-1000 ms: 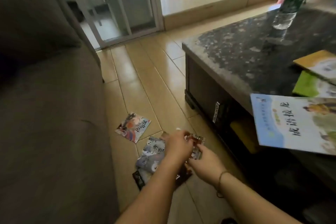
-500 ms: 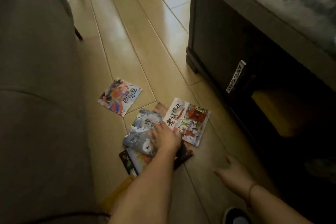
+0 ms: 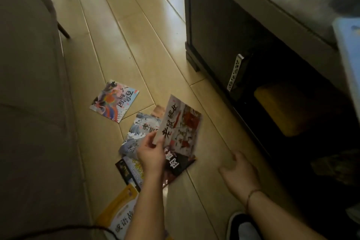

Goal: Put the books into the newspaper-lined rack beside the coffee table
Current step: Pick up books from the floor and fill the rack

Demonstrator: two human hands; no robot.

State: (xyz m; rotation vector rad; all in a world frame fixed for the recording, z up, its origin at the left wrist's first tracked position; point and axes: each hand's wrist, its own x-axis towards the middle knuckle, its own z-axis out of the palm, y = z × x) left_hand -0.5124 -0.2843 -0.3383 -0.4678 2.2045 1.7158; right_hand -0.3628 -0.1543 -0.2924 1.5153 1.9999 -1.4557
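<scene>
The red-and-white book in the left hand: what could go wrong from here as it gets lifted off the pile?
1. The left hand pinches the red-and-white book only at one corner, with the rest tilted and unsupported; it may slip or bend. The right hand hovers open, not helping.
2. The book overlaps the wave-cover book and the black-cover book, so lifting might drag them.
3. The colourful book lies apart and could be missed.

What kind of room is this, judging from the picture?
Probably a home living room: a sofa on the left, a stone-topped coffee table on the right, and picture books scattered on the wood-look floor between them.
</scene>
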